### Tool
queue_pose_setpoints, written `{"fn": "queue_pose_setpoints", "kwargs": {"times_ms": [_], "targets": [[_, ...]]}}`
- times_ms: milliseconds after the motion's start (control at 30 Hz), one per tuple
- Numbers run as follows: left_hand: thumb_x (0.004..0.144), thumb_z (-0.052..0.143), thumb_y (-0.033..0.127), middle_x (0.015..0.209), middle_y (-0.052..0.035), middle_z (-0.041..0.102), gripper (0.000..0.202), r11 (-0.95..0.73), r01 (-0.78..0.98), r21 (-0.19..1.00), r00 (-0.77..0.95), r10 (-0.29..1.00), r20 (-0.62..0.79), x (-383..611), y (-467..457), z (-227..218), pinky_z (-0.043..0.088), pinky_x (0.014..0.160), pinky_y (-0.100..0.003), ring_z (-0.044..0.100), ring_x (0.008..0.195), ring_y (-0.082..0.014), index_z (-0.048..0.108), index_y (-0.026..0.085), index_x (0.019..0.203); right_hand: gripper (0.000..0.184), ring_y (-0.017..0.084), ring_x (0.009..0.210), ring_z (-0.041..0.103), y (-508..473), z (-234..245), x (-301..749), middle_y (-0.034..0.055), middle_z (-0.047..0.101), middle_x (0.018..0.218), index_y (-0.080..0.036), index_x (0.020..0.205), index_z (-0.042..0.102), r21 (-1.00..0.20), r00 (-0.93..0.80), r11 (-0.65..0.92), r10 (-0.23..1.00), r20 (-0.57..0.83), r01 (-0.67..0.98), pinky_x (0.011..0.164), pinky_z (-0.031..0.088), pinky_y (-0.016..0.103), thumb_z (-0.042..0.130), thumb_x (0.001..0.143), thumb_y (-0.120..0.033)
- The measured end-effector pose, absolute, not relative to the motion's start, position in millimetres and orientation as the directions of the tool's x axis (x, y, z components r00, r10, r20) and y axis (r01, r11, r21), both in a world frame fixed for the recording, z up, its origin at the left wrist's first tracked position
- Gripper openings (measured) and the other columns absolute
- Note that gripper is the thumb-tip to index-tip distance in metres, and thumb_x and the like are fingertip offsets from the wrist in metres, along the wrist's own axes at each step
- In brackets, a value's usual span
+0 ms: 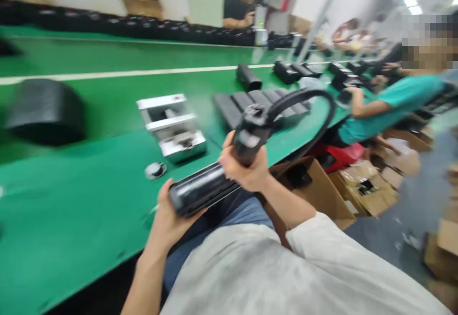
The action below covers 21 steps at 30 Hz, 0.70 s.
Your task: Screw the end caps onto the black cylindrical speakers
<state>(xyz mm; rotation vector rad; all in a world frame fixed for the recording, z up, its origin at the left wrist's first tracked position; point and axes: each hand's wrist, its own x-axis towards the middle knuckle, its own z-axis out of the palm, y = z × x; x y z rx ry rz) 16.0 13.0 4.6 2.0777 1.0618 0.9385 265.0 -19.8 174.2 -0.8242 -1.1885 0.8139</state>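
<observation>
My left hand (166, 217) is closed around the lower left end of a shiny black cylinder (200, 188), which lies tilted above my lap at the table edge. My right hand (250, 169) is wrapped round a short black cylindrical piece (249, 138) with a metallic top, held upright at the other end of the cylinder. Whether the two pieces are joined cannot be told. From the short piece's top, a thick black hose (322, 93) loops to the right and back down. A white and silver open fixture (182, 141) and a small round silver part (155, 170) lie beyond my hands.
Several dark cylinders (227, 110) lie in a row on the green table (89, 200). A large black rounded object (46, 112) stands at left. Cardboard boxes (322, 195) are below the edge at right. A co-worker in a teal shirt (390, 105) sits at right; another person (238, 7) works opposite.
</observation>
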Motion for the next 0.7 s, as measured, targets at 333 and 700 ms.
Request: {"fn": "queue_pose_setpoints", "kwargs": {"times_ms": [333,700], "targets": [[0.082,0.105,0.041,0.175,-0.0225,0.05,0.137,-0.438,0.437,0.785,0.388,0.88,0.275,1.5,-7.4,4.6,0.054,0.133,-0.063,0.06,0.161,-0.045,0.015,0.032,0.185,0.052,0.011,0.039,0.035,73.4,241.3,248.2,-0.0144,0.044,0.062,-0.036,0.119,0.059,-0.54,0.313,0.841,0.522,0.793,-0.035,0.039,0.031,0.03,0.095,0.089,-0.059],[0.08,0.108,0.034,0.174,-0.0205,0.051,0.142,-0.434,0.406,0.804,0.396,0.876,0.274,0.7,-11.9,8.4,0.055,0.133,-0.064,0.059,0.162,-0.0456,0.012,0.038,0.185,0.104,0.017,0.083,0.036,196.1,198.6,207.8,-0.0072,0.056,0.082,-0.041,0.119,0.057,-0.778,0.204,0.626,0.755,0.623,0.057,0.071,0.038,0.038,0.085,0.05,-0.113]]}}
